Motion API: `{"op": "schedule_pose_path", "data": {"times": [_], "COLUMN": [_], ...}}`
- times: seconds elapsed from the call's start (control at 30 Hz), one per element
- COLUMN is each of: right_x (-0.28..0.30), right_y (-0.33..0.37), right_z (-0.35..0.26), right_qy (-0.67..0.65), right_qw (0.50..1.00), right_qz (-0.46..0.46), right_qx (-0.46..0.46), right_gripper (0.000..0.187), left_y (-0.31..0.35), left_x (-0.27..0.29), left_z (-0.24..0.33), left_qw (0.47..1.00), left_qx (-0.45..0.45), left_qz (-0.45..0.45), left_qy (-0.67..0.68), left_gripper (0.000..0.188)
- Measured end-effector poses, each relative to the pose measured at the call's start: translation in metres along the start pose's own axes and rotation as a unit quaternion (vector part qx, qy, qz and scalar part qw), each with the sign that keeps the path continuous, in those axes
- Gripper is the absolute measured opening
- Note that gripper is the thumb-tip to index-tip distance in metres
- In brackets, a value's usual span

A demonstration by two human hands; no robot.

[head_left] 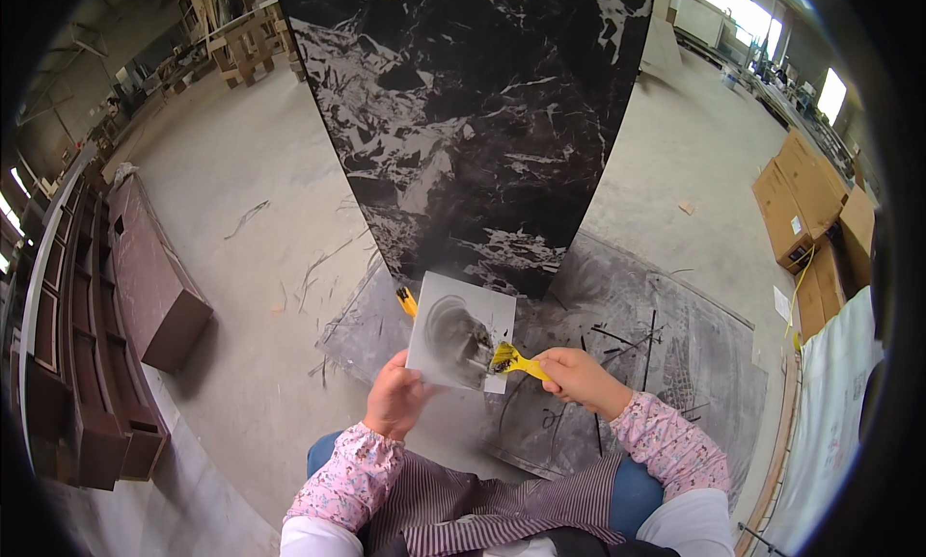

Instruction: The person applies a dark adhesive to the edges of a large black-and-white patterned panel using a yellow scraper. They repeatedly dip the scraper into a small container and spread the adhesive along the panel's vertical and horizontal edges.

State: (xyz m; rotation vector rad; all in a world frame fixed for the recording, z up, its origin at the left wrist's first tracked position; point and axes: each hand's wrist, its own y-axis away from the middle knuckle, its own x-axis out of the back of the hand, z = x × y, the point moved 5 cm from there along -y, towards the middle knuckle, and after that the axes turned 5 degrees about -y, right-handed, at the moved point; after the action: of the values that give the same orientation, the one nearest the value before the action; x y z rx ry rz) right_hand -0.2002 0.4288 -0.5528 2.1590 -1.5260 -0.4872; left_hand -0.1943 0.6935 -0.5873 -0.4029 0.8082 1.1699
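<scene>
The yellow plastic spreader [519, 363] is over the right edge of a square white board [497, 312] just in front of me. My right hand [582, 380] reaches inward from the right, forearm slanting up and left in its pink floral sleeve [670, 441]. The spreader's long axis runs nearly crosswise, its dark-smeared blade pointing left and slightly up. My fingers are closed round its handle. My left hand [394, 400], raised from below, grips the board's lower-left edge, thumb on top; its other fingers are partly hidden. Dark grey paste [458, 335] is swirled across the board. Beyond stands a black slab with white marbled veining [482, 133], above a dusty grey sheet [709, 350] on the floor; brown cardboard boxes [796, 195] are well off right
</scene>
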Motion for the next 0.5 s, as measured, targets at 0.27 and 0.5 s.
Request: {"op": "schedule_pose_path", "data": {"times": [0.27, 0.5], "right_x": [-0.006, -0.009], "right_y": [-0.004, -0.007], "right_z": [0.014, 0.02], "right_qy": [0.02, 0.043], "right_qw": [1.0, 0.998], "right_qz": [0.02, 0.013], "right_qx": [0.006, 0.038], "right_gripper": [0.032, 0.032], "left_y": [0.006, 0.007], "left_x": [-0.013, -0.019], "left_z": [-0.003, -0.007], "left_qw": [0.991, 0.984], "left_qx": [0.019, 0.038], "left_qz": [0.021, 0.041], "left_qy": [-0.13, -0.17], "left_gripper": [0.053, 0.056]}}
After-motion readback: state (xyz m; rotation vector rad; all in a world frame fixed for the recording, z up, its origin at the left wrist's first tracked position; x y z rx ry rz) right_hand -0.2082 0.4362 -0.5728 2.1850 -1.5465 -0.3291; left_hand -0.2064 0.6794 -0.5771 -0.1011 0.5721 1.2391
